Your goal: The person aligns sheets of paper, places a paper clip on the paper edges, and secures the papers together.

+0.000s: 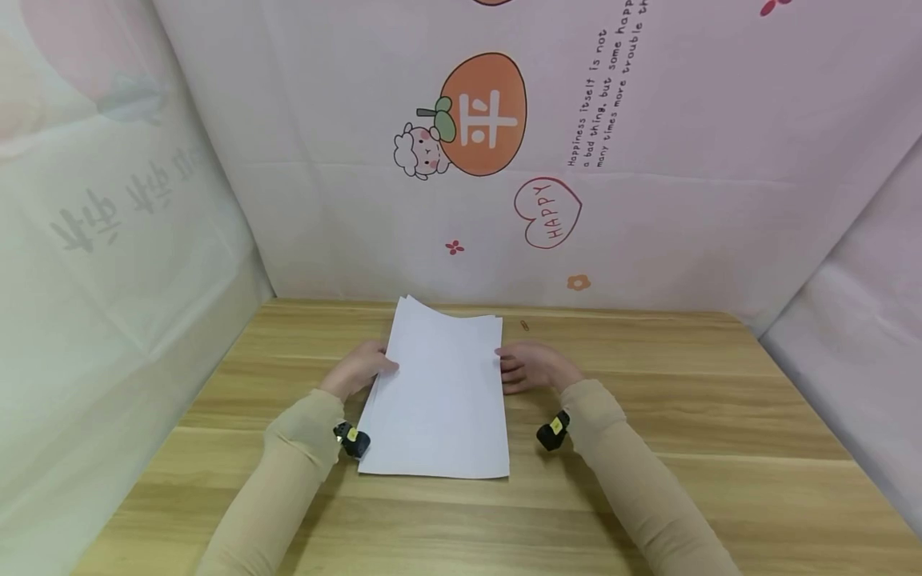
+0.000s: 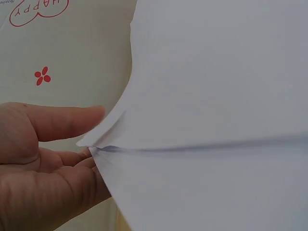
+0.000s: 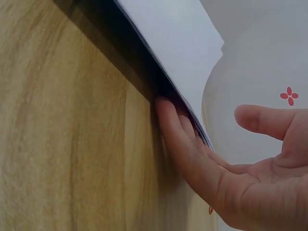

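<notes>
A thin stack of white paper sheets (image 1: 439, 400) lies lengthwise over the table, its far edge curving and its sheets slightly out of line. At the left long edge is my left hand (image 1: 362, 368), thumb on the upper side and fingers beneath. The left wrist view has that hand's straight thumb (image 2: 72, 122) just off the sheet edge, where a fold runs across the paper (image 2: 207, 96). Along the right long edge, my right hand (image 3: 231, 168) has its fingers under the lifted stack (image 3: 168, 43); its thumb stands away from the paper. Some fingertips are hidden underneath.
A small paper clip (image 1: 524, 326) lies on the wooden table (image 1: 684, 384) beyond my right hand. White printed cloth (image 1: 346, 224) rises along the table's back edge, with more cloth at both sides.
</notes>
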The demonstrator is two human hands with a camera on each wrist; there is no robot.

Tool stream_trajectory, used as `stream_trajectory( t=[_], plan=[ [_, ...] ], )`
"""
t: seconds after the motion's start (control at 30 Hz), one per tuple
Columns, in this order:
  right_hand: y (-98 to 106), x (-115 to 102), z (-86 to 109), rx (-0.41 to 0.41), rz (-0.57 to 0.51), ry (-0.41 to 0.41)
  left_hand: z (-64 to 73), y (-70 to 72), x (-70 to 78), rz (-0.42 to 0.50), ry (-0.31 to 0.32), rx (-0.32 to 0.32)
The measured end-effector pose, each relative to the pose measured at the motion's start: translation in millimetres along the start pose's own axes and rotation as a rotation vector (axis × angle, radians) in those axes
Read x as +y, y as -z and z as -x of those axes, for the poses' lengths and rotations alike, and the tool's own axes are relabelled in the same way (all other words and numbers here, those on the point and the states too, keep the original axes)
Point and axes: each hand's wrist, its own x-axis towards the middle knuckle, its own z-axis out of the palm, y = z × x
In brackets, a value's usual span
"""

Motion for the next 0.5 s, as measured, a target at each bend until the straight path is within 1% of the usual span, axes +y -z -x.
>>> stream_trajectory(
  t=[0.13,0.3,0.4,0.5],
  plan=[
    [0.0,0.1,-1.4,-0.025,-0.009,0.005,-0.5,-1.2,-0.3,0.000,0.003,0.004],
    [-1.7,-0.6,-2.3,-0.046,-0.033,0.001,-0.6,-2.3,1.1,0.012,-0.010,-0.003],
    [-2.7,0.0,-3.7,-0.063,-0.032,0.007,-0.6,-2.9,1.3,0.015,-0.019,-0.010],
    [-4.3,1.0,-4.5,-0.060,-0.020,0.020,1.3,-3.0,0.9,-0.003,-0.020,-0.006]
  ],
)
